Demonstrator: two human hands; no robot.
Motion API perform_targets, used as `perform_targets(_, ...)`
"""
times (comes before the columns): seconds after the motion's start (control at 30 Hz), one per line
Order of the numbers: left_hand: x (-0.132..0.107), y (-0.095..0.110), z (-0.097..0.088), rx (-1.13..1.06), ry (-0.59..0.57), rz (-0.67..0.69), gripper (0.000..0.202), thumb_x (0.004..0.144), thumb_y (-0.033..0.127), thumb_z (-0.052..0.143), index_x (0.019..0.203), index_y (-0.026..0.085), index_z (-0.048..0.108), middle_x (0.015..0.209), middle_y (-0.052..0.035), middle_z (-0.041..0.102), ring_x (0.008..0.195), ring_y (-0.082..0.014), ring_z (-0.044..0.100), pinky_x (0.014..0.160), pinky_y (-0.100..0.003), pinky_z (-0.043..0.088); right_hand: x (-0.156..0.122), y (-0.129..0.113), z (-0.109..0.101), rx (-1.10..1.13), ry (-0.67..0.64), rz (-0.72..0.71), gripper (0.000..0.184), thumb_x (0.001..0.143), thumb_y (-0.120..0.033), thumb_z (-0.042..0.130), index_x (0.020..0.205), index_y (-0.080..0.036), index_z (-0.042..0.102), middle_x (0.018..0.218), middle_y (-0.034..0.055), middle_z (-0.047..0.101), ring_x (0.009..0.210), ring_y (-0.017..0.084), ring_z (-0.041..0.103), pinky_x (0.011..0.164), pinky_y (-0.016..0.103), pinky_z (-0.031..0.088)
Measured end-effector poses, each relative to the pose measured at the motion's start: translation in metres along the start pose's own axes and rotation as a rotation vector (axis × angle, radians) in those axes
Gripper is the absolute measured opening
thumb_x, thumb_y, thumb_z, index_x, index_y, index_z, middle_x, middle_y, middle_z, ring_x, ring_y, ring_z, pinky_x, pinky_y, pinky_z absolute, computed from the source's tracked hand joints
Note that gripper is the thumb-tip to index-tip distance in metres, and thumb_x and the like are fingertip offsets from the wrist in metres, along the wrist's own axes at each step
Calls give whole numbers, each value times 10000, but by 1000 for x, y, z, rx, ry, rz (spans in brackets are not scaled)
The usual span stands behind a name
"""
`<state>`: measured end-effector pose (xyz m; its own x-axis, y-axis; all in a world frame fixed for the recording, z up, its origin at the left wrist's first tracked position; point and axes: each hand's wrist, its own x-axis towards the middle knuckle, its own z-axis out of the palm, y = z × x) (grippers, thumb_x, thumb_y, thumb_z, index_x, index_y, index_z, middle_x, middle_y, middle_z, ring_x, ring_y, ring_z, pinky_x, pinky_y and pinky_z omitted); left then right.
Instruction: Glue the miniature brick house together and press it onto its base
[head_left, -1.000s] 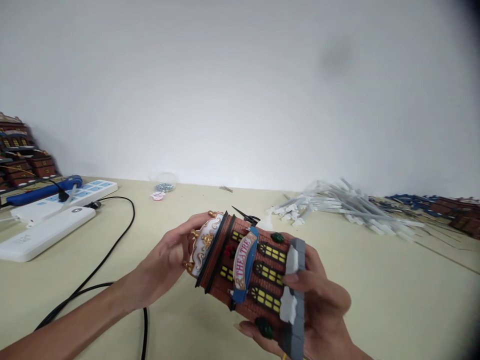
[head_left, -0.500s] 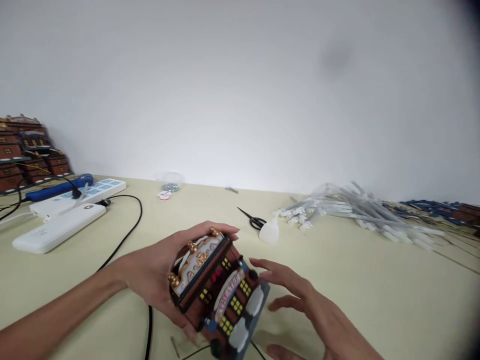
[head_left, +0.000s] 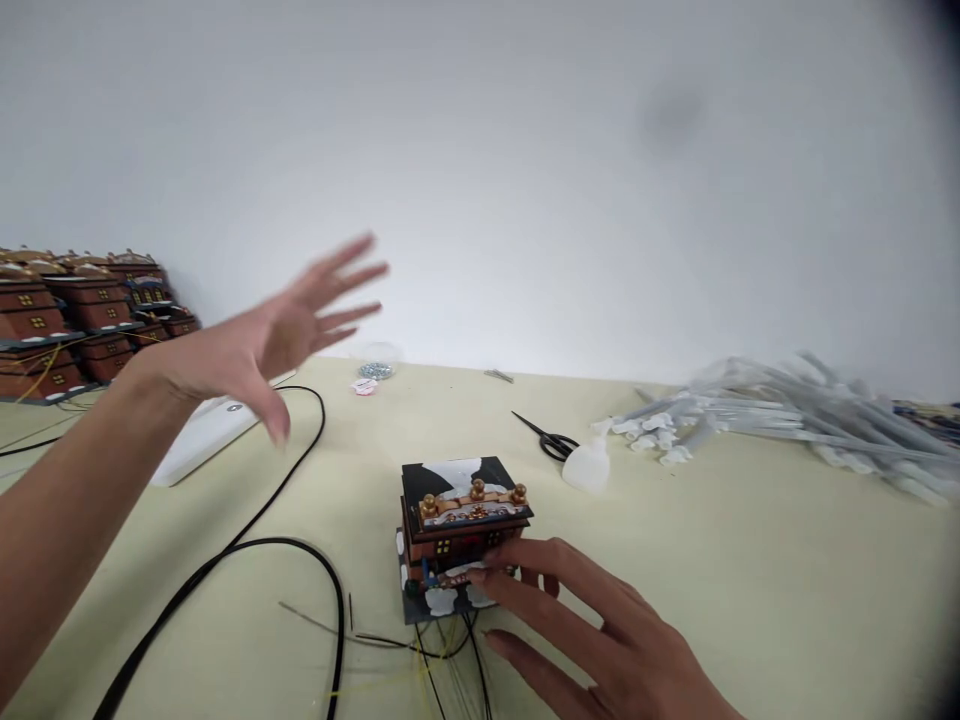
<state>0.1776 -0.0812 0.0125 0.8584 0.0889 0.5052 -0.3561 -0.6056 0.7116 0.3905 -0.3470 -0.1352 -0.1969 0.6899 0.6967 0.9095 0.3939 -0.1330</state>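
Note:
The miniature theatre house (head_left: 450,545) stands upright on the table, with its dark roof, gold knobs and snowy base showing. My right hand (head_left: 592,620) is at its front right, fingertips at the front wall and partly covering it. Those fingers are stretched out and not wrapped round the house. My left hand (head_left: 277,330) is raised in the air at the left, fingers spread wide and holding nothing. Thin black and yellow wires (head_left: 442,650) lie in front of the base.
Similar model houses (head_left: 82,320) are stacked at the left. A white power bank (head_left: 202,440) and a black cable (head_left: 307,450) lie nearby. Scissors (head_left: 551,438), a white squeeze bottle (head_left: 589,465), bundled clear tubes (head_left: 750,410) and a small dish (head_left: 376,370) are further back.
The theatre house has gone from tilted in my left hand to standing on the table. My left hand has let go and risen to the left. My right hand has come to the house's front.

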Motion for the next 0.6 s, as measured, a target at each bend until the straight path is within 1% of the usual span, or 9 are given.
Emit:
perform_targets(0.03,-3,-5,-6,-63,138,34,686,977,143,369,1629,276,199,1715,-33,254,1540,-450,137,1117,-707,72,1,0,-1,-6,-8,-4,327,998,-177,549,1288,-265,673,1135,68,762,999,227,768,830,287,686)
perform_targets(0.07,-5,-10,-7,-131,252,25,653,1010,185,399,1630,270,212,1705,-42,295,1543,-441,179,1148,-679,92,2,-1,-2,-10,-15,-6,307,1007,-173,538,1264,-251,688,1126,72,766,975,223,772,814,298,690)
perform_targets(0.13,-6,-19,1,-234,346,-85,727,956,441,681,1593,246,390,1639,-118,439,1511,-410,356,1222,-573,230,5,-2,-4,-30,-3,-13,283,1041,-175,490,1190,-236,723,1096,69,780,929,205,778,796,300,691)
perform_targets(0.17,-5,-21,11,-250,306,-155,798,886,565,750,1552,222,476,1584,-161,506,1468,-404,436,1219,-535,308,6,-3,-4,-48,16,-16,300,1059,-178,457,1149,-232,739,1073,65,787,909,194,780,789,293,689)
perform_targets(0.23,1,-23,37,-197,124,-230,742,892,674,680,1478,229,584,1504,-161,592,1410,-380,516,1186,-497,395,8,-4,-2,-65,86,-28,355,1083,-191,408,1077,-221,762,1017,61,795,874,178,782,765,273,683)
perform_targets(0.33,16,-22,79,-46,-149,-220,446,1009,505,605,1391,284,664,1533,-51,584,1446,-289,494,1204,-400,366,8,-2,4,-70,164,-32,295,1070,-181,475,1055,-193,769,981,66,787,825,155,774,758,232,666)
perform_targets(0.4,24,-26,101,-11,-318,-158,395,1013,401,633,1384,272,668,1509,-40,609,1426,-249,518,1200,-357,362,6,0,7,-80,178,-37,213,1029,-137,561,1059,-178,768,979,64,779,816,138,769,781,195,652)
perform_targets(0.47,27,-34,113,-98,-351,-132,409,1030,459,591,1342,218,701,1467,-84,641,1382,-258,561,1172,-360,399,5,3,7,-65,167,-32,193,1004,-110,594,1046,-171,773,971,57,778,809,133,772,810,174,647)
perform_targets(0.6,20,-50,120,-273,-271,-99,654,982,697,515,1263,154,747,1460,-152,638,1342,-331,594,1139,-417,444,4,4,2,-40,128,18,209,989,-131,623,1024,-225,806,958,19,799,746,138,784,785,164,658)
